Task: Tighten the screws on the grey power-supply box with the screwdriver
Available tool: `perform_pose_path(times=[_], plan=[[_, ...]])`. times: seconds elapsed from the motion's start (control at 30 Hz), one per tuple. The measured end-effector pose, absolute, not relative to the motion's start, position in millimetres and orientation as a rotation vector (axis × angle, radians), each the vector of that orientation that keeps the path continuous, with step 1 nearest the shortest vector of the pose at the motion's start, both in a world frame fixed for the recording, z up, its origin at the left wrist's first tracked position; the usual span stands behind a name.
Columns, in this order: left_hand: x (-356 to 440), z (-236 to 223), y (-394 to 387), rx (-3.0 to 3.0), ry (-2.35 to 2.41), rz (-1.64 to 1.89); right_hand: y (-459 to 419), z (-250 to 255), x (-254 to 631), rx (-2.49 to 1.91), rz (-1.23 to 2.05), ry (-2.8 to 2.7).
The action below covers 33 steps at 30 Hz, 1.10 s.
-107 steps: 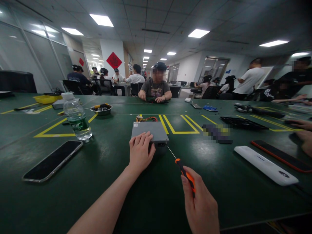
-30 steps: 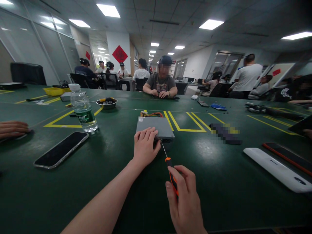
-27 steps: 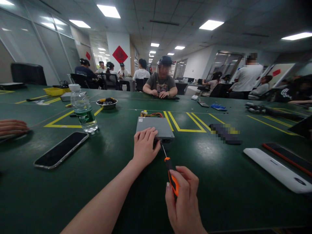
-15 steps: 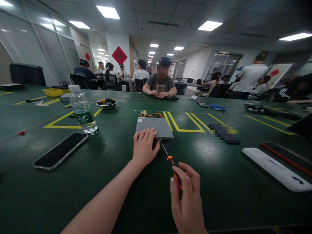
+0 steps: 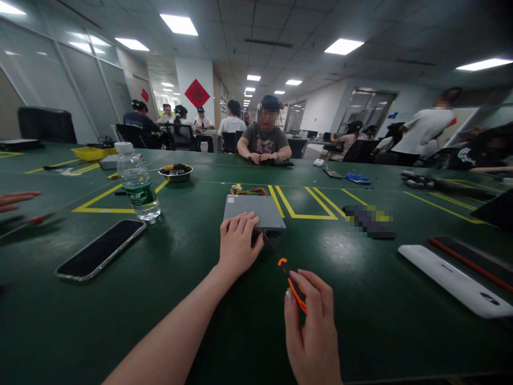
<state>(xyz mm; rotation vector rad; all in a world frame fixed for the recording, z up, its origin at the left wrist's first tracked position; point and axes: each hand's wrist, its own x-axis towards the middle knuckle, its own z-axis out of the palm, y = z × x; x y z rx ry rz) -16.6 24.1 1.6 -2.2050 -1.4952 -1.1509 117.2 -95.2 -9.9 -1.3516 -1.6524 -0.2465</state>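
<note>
A grey metal computer power supply (image 5: 262, 210) lies on the green table (image 5: 180, 310), its bundle of coloured wires (image 5: 248, 191) at the far side. My left hand (image 5: 239, 240) presses on its near left corner, fingers over the top and thumb at the front face. In my right hand (image 5: 310, 315) is a screwdriver (image 5: 294, 284) with an orange and black handle, held between thumb and fingers. Its thin shaft points up and left to the front face of the power supply, near my left thumb. Whether the tip touches a screw is too small to tell.
To the left are a phone (image 5: 102, 250), a water bottle (image 5: 138, 184) and a metal bowl (image 5: 175, 172) of tools. Another person's hand (image 5: 18, 200) reaches in at the left edge. A white case (image 5: 452, 280) lies right. A person (image 5: 265, 136) sits opposite.
My right hand and the screwdriver handle have shifted slightly right and down, and the fingers have moved on the handle. Another person's hand has appeared at the left edge.
</note>
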Motion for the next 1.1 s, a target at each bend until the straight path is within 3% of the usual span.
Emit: perform_pose_path(times=[0.13,0.33,0.6,0.8,1.1], plan=[[-17,1,24,-2.205,-1.495,-1.158,-95,-14,117,-1.255,-0.312,-1.696],[-17,0,25,-2.199,-1.493,-1.167,-97,-16,122,-1.381,-0.148,-1.726],[-16,2,24,-2.196,-1.487,-1.181,-95,-17,114,-1.230,-0.291,-1.752],[-16,2,24,-2.201,-1.489,-1.184,-97,-15,122,-1.387,-0.118,-1.672],[-17,2,24,-2.207,-1.494,-1.162,-97,-18,117,-1.288,-0.271,-1.747]])
